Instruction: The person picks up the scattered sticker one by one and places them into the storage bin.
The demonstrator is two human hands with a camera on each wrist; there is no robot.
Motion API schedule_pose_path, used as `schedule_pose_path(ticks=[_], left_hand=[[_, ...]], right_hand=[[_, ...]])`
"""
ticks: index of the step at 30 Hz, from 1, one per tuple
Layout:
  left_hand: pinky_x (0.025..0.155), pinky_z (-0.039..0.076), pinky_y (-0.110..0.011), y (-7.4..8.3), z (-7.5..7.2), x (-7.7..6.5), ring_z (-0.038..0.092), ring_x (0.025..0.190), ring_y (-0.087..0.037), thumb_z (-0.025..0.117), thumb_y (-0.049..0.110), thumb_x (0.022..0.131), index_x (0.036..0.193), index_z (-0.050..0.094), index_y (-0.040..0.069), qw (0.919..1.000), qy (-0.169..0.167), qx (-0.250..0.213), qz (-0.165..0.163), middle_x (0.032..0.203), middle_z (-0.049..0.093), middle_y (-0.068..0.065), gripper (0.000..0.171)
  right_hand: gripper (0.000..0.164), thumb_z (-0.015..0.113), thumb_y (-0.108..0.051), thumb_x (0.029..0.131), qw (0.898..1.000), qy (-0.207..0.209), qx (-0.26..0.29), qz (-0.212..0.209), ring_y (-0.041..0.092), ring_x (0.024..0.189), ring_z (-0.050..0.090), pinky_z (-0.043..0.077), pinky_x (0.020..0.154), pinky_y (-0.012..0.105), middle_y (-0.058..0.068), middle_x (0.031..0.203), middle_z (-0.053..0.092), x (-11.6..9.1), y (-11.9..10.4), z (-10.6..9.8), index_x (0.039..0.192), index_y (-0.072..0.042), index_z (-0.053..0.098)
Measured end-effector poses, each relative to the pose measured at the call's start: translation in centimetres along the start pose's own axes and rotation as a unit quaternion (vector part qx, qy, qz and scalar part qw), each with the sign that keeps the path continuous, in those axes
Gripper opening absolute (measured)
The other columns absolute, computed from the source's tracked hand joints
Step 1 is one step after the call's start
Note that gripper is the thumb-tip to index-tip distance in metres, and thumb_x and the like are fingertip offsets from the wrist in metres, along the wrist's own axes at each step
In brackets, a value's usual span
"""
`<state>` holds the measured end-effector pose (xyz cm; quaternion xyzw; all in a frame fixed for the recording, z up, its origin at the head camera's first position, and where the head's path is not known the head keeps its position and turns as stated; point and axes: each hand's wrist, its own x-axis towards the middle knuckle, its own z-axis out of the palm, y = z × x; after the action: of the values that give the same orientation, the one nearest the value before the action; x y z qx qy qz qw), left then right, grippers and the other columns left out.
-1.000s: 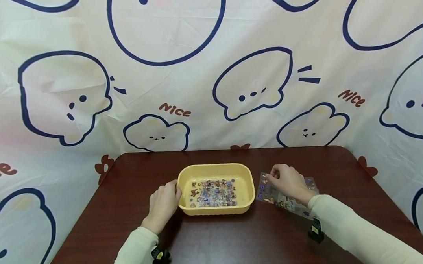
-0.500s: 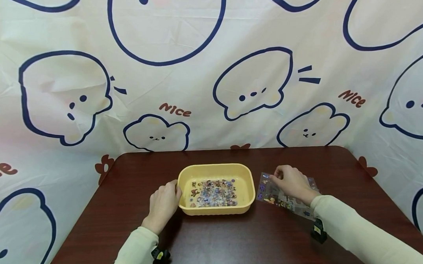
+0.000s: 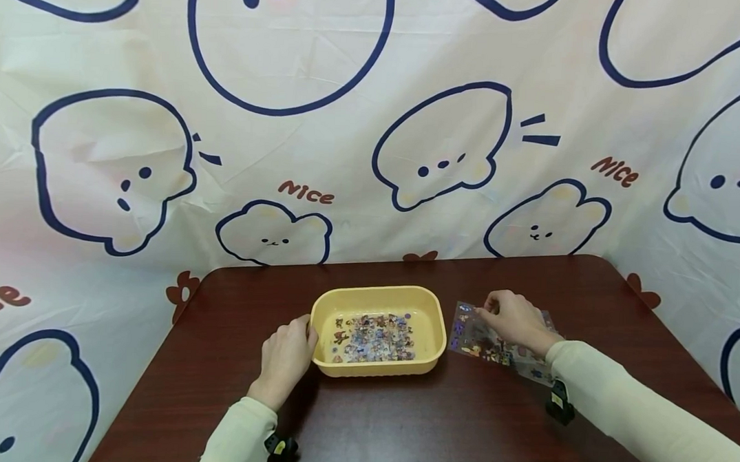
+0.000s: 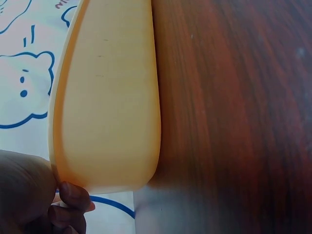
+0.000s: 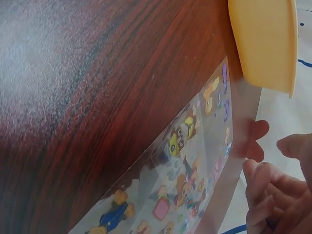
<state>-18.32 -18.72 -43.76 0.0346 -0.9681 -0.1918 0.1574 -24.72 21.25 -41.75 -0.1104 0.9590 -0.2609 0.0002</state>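
Observation:
My left hand (image 3: 287, 355) grips the left end of a yellow plastic basin (image 3: 437, 341); the left wrist view shows its fingers (image 4: 75, 196) curled at the rim. Inside the basin lies a spread of small colourful stickers (image 3: 380, 338). To the right, a clear sticker sheet (image 3: 471, 335) with cartoon animals lies on the table, partly hidden beneath my right hand (image 3: 517, 323). That hand hovers at the sheet's far edge. In the right wrist view its thumb (image 5: 295, 145) stands apart from the loosely bent fingers (image 5: 261, 178), with nothing visible between them.
A dark reddish-brown wooden table (image 3: 386, 431) carries everything. Behind and beside it hangs a white cloth (image 3: 348, 154) printed with blue cartoon outlines. A black wrist camera (image 3: 559, 402) sits on the right forearm, another black wrist camera (image 3: 281, 449) on the left.
My right hand has shifted slightly to the right over the sticker sheet, uncovering a bit more of its left part. My left hand and the basin have stayed put.

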Motion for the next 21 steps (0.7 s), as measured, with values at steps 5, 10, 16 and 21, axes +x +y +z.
schedule_pose_path(ticks=[5,10,16,21], left_hand=[[0.053,0.046,-0.047,0.0,0.1,0.0,0.065,0.061,-0.030,0.059,0.016,0.094,0.115,0.072,0.004,1.0000,0.003,0.002,0.001,0.086,0.074,-0.018,0.027],[0.053,0.047,-0.047,0.0,0.1,0.0,0.066,0.062,-0.030,0.060,0.016,0.095,0.117,0.071,0.003,1.0000,0.001,0.005,0.002,0.088,0.075,-0.019,0.028],[0.051,0.045,-0.045,0.0,0.1,0.0,0.064,0.059,-0.028,0.059,0.015,0.095,0.115,0.072,0.004,1.0000,-0.001,0.004,0.002,0.085,0.074,-0.017,0.026],[0.051,0.045,-0.045,0.0,0.0,0.0,0.062,0.058,-0.027,0.059,0.015,0.094,0.115,0.072,0.004,1.0000,-0.001,0.003,0.001,0.083,0.074,-0.017,0.027]], right_hand=[[0.024,0.060,-0.031,0.100,1.000,-0.016,0.002,0.009,0.014,0.049,0.055,0.038,0.044,0.030,0.007,0.072,0.065,0.2,0.4,-0.1,0.093,-0.008,0.066],[0.027,0.060,-0.031,0.100,0.999,-0.034,0.005,0.022,0.014,0.051,0.056,0.039,0.045,0.030,0.009,0.071,0.066,0.3,0.6,-0.2,0.095,-0.005,0.068],[0.029,0.063,-0.032,0.098,0.998,-0.050,-0.008,0.037,0.014,0.055,0.058,0.043,0.048,0.030,0.007,0.075,0.068,0.4,1.0,-0.3,0.102,-0.004,0.068],[0.037,0.066,-0.033,0.096,0.997,-0.059,-0.029,0.039,0.014,0.063,0.060,0.044,0.054,0.031,0.014,0.097,0.072,0.3,1.3,-0.4,0.113,0.000,0.067]])
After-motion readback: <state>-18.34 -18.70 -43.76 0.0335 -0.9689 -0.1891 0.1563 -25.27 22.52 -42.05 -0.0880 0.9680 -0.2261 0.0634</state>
